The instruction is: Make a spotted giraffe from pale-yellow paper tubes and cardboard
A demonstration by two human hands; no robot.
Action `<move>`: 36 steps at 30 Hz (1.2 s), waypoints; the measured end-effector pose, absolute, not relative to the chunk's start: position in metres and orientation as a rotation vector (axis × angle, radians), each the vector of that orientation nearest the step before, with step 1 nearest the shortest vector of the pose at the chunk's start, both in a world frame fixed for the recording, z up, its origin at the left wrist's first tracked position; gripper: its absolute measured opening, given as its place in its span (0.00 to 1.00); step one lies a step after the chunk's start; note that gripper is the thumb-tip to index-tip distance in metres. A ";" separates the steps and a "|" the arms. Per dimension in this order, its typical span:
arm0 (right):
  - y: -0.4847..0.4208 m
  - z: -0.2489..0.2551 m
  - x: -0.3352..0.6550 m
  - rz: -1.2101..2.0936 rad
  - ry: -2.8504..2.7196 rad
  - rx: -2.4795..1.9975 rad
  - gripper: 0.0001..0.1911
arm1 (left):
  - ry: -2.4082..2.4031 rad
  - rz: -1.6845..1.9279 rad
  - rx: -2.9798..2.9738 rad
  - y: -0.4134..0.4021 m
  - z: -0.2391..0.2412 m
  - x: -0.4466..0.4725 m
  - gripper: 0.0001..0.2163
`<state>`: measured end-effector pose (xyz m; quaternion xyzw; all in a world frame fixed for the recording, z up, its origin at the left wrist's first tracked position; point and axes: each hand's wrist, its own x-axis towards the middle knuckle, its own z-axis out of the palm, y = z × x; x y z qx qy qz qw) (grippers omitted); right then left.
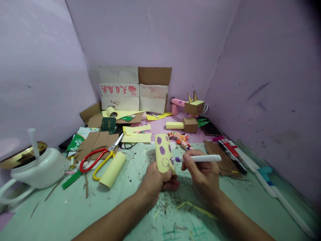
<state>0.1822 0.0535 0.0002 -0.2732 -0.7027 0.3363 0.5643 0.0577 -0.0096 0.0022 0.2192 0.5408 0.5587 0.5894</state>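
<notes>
Several purple spots (pixel 162 150) are filled and one outline (pixel 165 162) is unfilled on the yellow tube (pixel 164 156) my left fingers (pixel 166 174) hold, while my right fingers (pixel 190 164) pinch the marker (pixel 203 158).

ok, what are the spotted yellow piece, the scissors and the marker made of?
Spotted yellow piece: probably paper or thin card; matte, with uneven hand-coloured purple spots.
Scissors: blades look like metal, given their grey shine; red and yellow handles look smooth, maybe plastic or coated metal, can't tell which.
Marker: likely plastic, from the smooth, uniform white barrel.
</notes>
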 end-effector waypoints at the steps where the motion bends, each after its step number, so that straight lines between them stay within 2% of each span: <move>1: 0.054 0.000 0.182 0.783 -1.682 -0.641 0.07 | 1.259 1.303 0.512 -0.010 0.002 0.058 0.17; 15: 0.054 -0.006 0.182 0.834 -1.813 -0.614 0.06 | 1.207 1.312 0.590 -0.010 0.003 0.058 0.24; 31: 0.054 0.000 0.183 0.864 -1.773 -0.656 0.07 | 1.227 1.297 0.555 -0.011 0.003 0.058 0.18; 36: 0.054 0.000 0.184 0.858 -1.820 -0.619 0.07 | 1.205 1.299 0.594 -0.012 0.004 0.058 0.21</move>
